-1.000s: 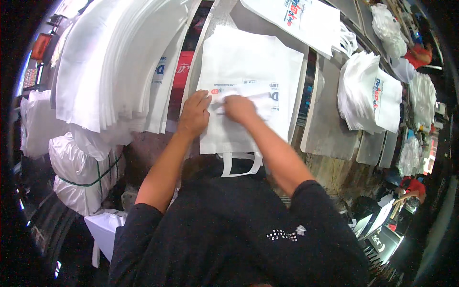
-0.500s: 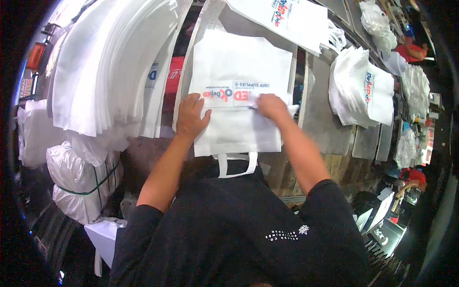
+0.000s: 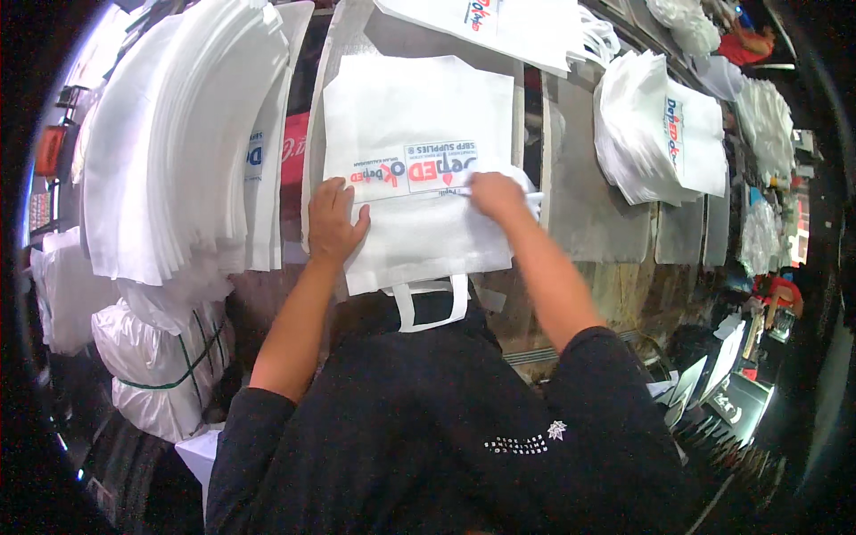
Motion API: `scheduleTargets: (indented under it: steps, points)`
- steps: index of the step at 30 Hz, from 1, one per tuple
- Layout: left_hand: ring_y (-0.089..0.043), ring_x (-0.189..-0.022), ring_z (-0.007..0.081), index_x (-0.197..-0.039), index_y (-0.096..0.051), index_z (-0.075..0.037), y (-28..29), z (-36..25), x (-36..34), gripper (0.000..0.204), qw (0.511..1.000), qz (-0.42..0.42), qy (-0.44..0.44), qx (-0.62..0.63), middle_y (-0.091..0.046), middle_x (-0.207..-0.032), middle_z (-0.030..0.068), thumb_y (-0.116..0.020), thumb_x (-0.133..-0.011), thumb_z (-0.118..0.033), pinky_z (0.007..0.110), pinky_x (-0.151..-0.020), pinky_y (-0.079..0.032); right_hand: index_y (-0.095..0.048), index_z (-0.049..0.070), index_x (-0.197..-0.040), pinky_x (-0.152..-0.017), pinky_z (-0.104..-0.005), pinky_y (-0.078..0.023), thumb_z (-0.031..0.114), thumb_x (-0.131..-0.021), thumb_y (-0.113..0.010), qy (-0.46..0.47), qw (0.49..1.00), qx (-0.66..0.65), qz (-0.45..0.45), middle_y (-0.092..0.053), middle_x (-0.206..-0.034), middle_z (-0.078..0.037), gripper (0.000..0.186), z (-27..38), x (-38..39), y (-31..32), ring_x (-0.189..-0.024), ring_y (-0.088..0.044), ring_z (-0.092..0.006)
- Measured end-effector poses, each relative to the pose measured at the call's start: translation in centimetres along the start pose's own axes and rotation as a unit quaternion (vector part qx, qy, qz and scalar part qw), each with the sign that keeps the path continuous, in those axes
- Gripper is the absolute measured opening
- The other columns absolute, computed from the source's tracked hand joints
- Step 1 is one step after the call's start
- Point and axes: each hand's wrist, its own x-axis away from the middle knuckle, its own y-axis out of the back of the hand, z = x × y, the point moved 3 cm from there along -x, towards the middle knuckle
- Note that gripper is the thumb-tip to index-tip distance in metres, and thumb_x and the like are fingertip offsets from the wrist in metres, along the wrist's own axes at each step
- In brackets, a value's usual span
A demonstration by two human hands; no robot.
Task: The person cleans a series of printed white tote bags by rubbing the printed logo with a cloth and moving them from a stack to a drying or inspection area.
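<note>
A white fabric bag [image 3: 401, 102] with red and blue print lies flat on a grey board [image 3: 357, 40] in front of me. Its printing reads upside down from my side, and its looped handle [image 3: 407, 312] hangs toward my body. My left hand [image 3: 337, 225] rests at the bag's left edge, fingers stretched and thumb apart. Over the right part of the print, my right hand [image 3: 496, 196] is closed in a fist against the fabric. A small pale end shows at its fingers, too little to name. White material also sticks out beside the right wrist.
Many white fabric sheets hang in a thick stack [image 3: 160, 152] at the left. A pile of printed bags [image 3: 637, 125] sits at the right, and another printed bag [image 3: 522, 31] lies beyond. A wrapped bundle [image 3: 147, 343] stands lower left. A person in red [image 3: 744, 45] is at the far right.
The whole scene has shifted slightly left as the view turned. My right hand has moved a little across the print, uncovering more of it. The left hand stays on the bag's edge.
</note>
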Motion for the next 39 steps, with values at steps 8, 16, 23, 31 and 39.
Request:
scheduleTargets:
  steps: [8, 16, 23, 31, 39]
  points:
    - [-0.047, -0.12, 0.0324, -0.107, -0.059, -0.002, -0.2, -0.2, 0.0, 0.042, 1.0, 0.007, -0.009, -0.018, -0.053, -0.124, 0.0154, -0.073, -0.072, -0.02, 0.045, -0.098, -0.039, -0.068, 0.004, -0.098, -0.079, -0.0465, -0.054, 0.022, -0.079, -0.058, 0.12, 0.991, -0.062, 0.012, -0.068, -0.098, -0.021, 0.029, 10.5, 0.6, 1.4, -0.093, -0.066, -0.0364]
    - [-0.048, -0.12, 0.0331, -0.106, -0.06, -0.002, -0.4, -0.3, -0.4, 0.042, 1.0, -0.005, -0.016, -0.018, -0.053, -0.124, 0.0158, -0.073, -0.072, -0.022, 0.045, -0.1, -0.039, -0.069, 0.008, -0.104, -0.082, -0.0453, -0.054, 0.022, -0.079, -0.06, 0.073, 0.996, -0.05, -0.012, -0.068, -0.106, -0.016, 0.03, 9.1, 1.1, -0.1, -0.098, -0.066, -0.0327]
    - [-0.048, -0.119, 0.0333, -0.106, -0.06, -0.001, -0.1, -0.3, -0.1, 0.042, 0.999, 0.016, 0.013, -0.036, -0.054, -0.122, 0.0158, -0.073, -0.072, -0.022, 0.045, -0.1, -0.039, -0.068, 0.01, -0.112, -0.087, -0.0451, -0.052, 0.03, -0.084, -0.058, -0.006, 1.0, -0.018, 0.021, -0.066, -0.114, -0.016, 0.036, -0.3, 0.3, 0.5, -0.105, -0.064, -0.0322]
    - [-0.046, -0.12, 0.031, -0.108, -0.06, -0.006, -0.5, -3.7, -1.7, 0.036, 0.998, 0.035, 0.042, -0.039, -0.052, -0.123, 0.0142, -0.067, -0.073, -0.017, 0.047, -0.095, -0.037, -0.068, 0.005, -0.098, -0.085, -0.046, -0.051, 0.027, -0.081, -0.052, 0.135, 0.981, -0.131, -0.041, -0.067, -0.102, -0.02, 0.032, 12.0, 2.0, 1.0, -0.096, -0.065, -0.0383]
    - [-0.045, -0.12, 0.0302, -0.115, -0.055, -0.008, -1.7, -3.3, -1.6, 0.04, 0.996, 0.073, 0.001, -0.044, -0.052, -0.123, 0.0122, -0.065, -0.077, -0.018, 0.046, -0.097, -0.035, -0.067, 0.008, -0.1, -0.084, -0.0462, -0.052, 0.018, -0.078, -0.058, 0.124, 0.987, -0.096, -0.025, -0.067, -0.107, -0.016, 0.026, 11.4, 1.7, -0.3, -0.102, -0.064, -0.0325]
